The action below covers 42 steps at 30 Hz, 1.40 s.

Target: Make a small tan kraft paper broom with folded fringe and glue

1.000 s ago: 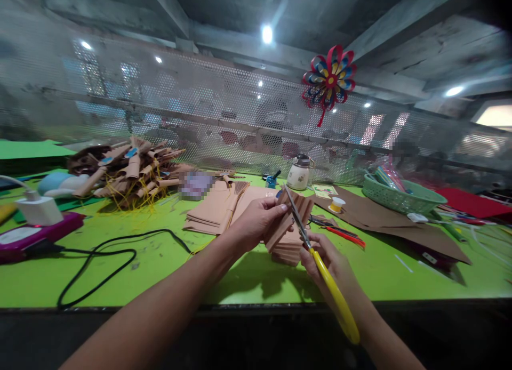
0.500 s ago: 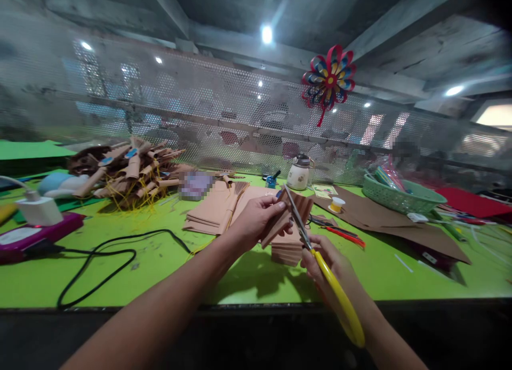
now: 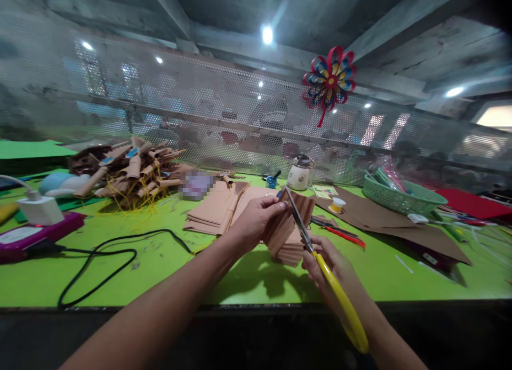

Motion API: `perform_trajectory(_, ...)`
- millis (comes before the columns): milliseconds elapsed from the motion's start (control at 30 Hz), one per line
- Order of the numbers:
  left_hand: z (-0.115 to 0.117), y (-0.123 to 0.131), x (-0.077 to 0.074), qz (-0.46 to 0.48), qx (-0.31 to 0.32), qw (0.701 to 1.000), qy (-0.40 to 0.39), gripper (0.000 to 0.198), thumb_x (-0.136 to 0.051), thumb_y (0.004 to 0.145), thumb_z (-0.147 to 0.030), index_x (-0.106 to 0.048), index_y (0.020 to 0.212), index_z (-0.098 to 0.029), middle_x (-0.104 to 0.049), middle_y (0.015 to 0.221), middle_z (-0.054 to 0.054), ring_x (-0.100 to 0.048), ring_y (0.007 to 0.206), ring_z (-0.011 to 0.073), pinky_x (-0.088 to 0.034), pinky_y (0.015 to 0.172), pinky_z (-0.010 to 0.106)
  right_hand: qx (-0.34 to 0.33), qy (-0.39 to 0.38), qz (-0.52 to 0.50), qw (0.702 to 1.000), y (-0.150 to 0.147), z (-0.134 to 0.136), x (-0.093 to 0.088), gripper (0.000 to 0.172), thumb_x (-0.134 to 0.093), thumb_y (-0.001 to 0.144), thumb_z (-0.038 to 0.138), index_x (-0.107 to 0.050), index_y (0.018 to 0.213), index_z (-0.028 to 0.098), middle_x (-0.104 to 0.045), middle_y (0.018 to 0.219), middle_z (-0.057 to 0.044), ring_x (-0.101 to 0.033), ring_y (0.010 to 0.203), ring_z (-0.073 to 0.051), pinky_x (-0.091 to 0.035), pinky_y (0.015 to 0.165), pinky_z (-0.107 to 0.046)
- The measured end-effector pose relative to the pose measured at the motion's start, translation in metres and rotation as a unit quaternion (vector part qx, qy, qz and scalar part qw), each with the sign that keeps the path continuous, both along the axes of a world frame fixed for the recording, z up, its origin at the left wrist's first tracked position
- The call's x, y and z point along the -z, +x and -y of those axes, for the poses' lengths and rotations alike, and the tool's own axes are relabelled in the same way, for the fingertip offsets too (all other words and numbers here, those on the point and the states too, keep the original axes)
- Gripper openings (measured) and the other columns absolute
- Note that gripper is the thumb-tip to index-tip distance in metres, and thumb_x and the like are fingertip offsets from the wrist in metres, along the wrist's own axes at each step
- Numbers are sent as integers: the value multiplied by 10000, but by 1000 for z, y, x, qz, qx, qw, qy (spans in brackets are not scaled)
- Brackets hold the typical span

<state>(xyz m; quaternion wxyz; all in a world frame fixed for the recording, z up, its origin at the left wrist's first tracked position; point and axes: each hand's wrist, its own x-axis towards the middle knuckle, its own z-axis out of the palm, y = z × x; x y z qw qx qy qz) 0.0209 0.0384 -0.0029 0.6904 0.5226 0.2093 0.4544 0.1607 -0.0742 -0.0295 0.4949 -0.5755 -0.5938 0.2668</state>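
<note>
My left hand (image 3: 258, 216) is closed on a pleated piece of brown paper (image 3: 280, 234), its thumb pressed on the upper face. In my right hand (image 3: 330, 260) is a pair of scissors (image 3: 335, 290) with yellow handles. The blades point up and lie against the right side of the paper near my left thumb. Their angle to each other is hard to make out. Beneath the held piece, more folded brown paper (image 3: 294, 252) shows on the green table (image 3: 168, 274). Flat brown paper sheets (image 3: 206, 210) lie left of my left hand.
A heap of rolled paper pieces with yellow strings (image 3: 136, 173) lies at the back left. Nearer are a purple power strip (image 3: 60, 231) and black cord (image 3: 96, 252). A jar-like bottle (image 3: 299, 174), green basket (image 3: 404, 199) and brown sheets (image 3: 384, 226) occupy the back right.
The held paper has turned and spread, so more of its pleats show below my left thumb. The scissors have shifted very slightly right and down; both hands remain nearly in place.
</note>
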Motion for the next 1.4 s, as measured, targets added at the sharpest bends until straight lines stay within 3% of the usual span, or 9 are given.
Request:
perform_trajectory(300, 1, 1, 0, -32, -39, 999, 6, 191, -707, 677, -296, -630, 720, -127, -631, 677, 18, -541, 610, 112, -380, 605, 240, 6, -9, -46, 999, 0, 1, 3, 477, -561, 745, 593, -531, 987, 184, -592, 642, -8, -522, 542, -121, -370, 445, -198)
perform_trajectory(600, 2, 1, -2, 1, -1, 1000, -3, 238, -699, 690, -343, -589, 696, -132, -593, 659, 3, -529, 617, 111, -387, 605, 225, 11, -8, -26, 1000, 0, 3, 4, 521, -534, 740, 635, -532, 987, 177, -582, 653, -12, -504, 509, -116, -343, 408, -197)
perform_trajectory(867, 0, 0, 0, -29, 3, 999, 22, 276, -636, 738, -411, -588, 736, -139, -606, 674, 12, -545, 601, 125, -388, 577, 229, 17, 12, -7, 1000, 3, 1, 9, 471, -550, 752, 596, -559, 966, 176, -600, 648, -17, -505, 528, -119, -376, 456, -204)
perform_trajectory(1200, 1, 0, -2, -24, 6, 1000, 4, 276, -666, 697, -398, -591, 717, -133, -592, 637, 16, -568, 632, 151, -408, 613, 253, 37, 15, 16, 999, 7, 1, 21, 496, -536, 751, 616, -569, 975, 175, -498, 566, 25, -383, 470, -94, -279, 418, -200)
perform_trajectory(1400, 2, 0, -4, -21, 2, 1000, -3, 262, -680, 682, -378, -583, 686, -135, -578, 620, 9, -560, 621, 146, -402, 600, 246, 43, 6, 37, 998, 8, 1, 22, 500, -517, 765, 615, -578, 994, 174, -501, 572, 23, -355, 436, -79, -286, 407, -199)
